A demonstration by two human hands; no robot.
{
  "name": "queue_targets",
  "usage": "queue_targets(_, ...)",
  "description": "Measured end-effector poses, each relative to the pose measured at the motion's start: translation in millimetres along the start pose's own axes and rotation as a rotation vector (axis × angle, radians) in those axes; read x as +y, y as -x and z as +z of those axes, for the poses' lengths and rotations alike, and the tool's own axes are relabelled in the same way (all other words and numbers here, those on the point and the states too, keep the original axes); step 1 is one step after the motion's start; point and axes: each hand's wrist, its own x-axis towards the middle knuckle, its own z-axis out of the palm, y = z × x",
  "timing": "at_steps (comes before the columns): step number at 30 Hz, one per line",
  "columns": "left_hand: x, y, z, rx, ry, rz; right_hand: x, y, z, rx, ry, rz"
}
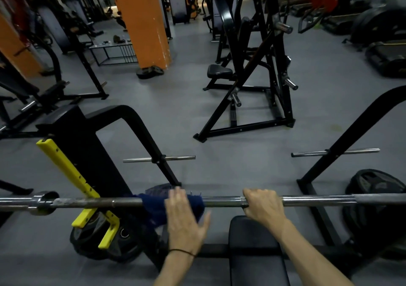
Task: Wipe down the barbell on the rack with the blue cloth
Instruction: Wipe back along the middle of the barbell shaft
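Two hands on barbell (219, 201) | left hand (184, 217) flat, fingers straight, pressing blue cloth (153, 206) draped over bar, just left of right hand (261, 204), which grips bar | we judge: unpinched cloth may slide off onto weight plates (105, 241) below bar.

The barbell (307, 200) lies level across the rack (87, 153), resting by its yellow hook (66, 167) on the left. A blue cloth (153, 206) is draped over the bar near the middle, and the left hand (184, 222) lies flat on it, fingers straight, a black band on the wrist. The right hand (262, 204) is curled round the bare bar just beside it. A black bench (252, 248) sits below the bar. Plates (105, 241) lie on the floor under the hook.
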Motion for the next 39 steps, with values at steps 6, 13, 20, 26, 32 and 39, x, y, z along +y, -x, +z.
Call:
queue_targets(6,96,4,17,0.006,0.163,0.389,6,1,0,-0.01,-0.017,-0.028)
queue_targets(13,-56,-5,-18,0.018,-0.07,0.221,5,1,0,0.016,-0.04,-0.04)
queue_targets(20,71,-1,14,-0.006,0.071,0.273,1,2,-4,0.056,-0.004,-0.046)
queue_targets(26,50,0,3,-0.013,0.066,0.392,5,5,-2,0.092,0.02,-0.066)
queue_targets(32,-30,3,-14,0.006,-0.049,0.046,6,-4,-7,0.075,0.195,-0.134)
queue_targets(39,108,11,17,-0.02,0.15,0.374,10,-32,-49,-0.749,-0.265,0.001)
